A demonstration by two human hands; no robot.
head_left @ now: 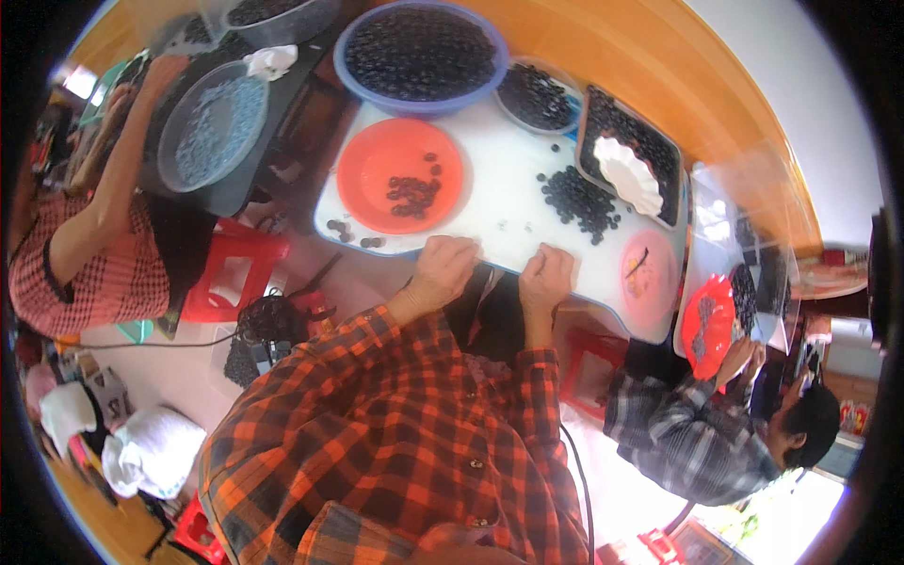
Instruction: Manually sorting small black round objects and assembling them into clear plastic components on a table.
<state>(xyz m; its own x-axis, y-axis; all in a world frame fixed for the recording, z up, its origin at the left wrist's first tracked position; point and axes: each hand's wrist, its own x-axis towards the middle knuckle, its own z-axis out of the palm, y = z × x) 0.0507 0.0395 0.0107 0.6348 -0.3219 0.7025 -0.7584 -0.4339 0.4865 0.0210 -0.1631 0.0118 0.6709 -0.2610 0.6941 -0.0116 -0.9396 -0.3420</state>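
My left hand [443,268] and my right hand [548,275] rest side by side on the near edge of a white table [499,202], fingers curled under, with nothing seen in them. An orange-red plate [377,160] with a small heap of dark berries [412,193] lies just beyond my left hand. A loose pile of dark berries [576,200] lies on the table beyond my right hand. A pink plate [659,282] holding a stem sits to the right of that hand.
At the far side stand a blue basin [421,52] full of berries, a small bowl [537,94] and a dark tray [664,151] holding a white dish [629,174]. A person on the left reaches into a grey basin [212,122]. Another person on the right holds a red plate [708,325]. Red stools [235,268] stand below.
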